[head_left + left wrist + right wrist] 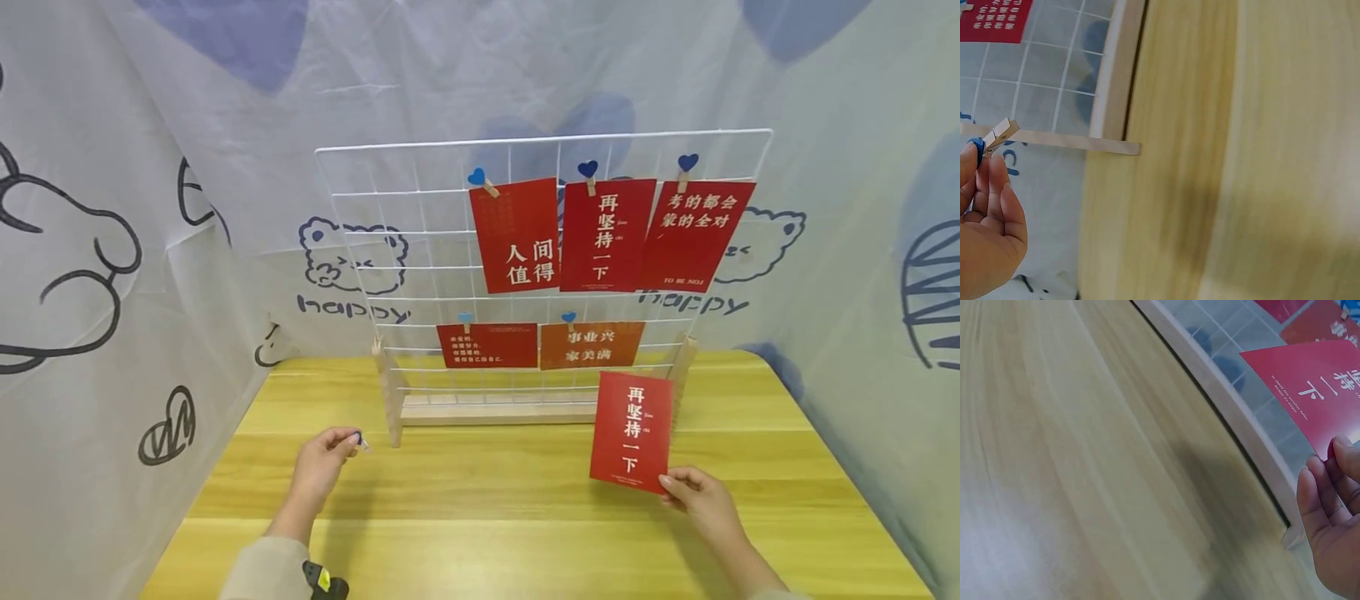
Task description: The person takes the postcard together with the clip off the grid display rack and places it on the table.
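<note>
My left hand point(318, 471) pinches a small wooden clothespin point(1000, 134) by its end with the dark blue heart, above the left part of the table. In my right hand point(702, 502) a red card point(632, 433) with white Chinese characters is held by its lower right corner, thumb on the front. The card stands nearly upright in front of the right end of a white wire grid rack point(420, 145), overlapping its wooden base in the head view. Three red cards, one of them a red card point(517, 242) at left, hang in the rack's upper row from heart clothespins.
Lower on the grid hang a red card point(487, 348) and an orange card point(592, 354), each under a light blue heart clip. The rack's wooden base point(495, 412) stands on the yellow wood-grain table point(480, 483). Printed cloth point(247, 108) surrounds the back and sides.
</note>
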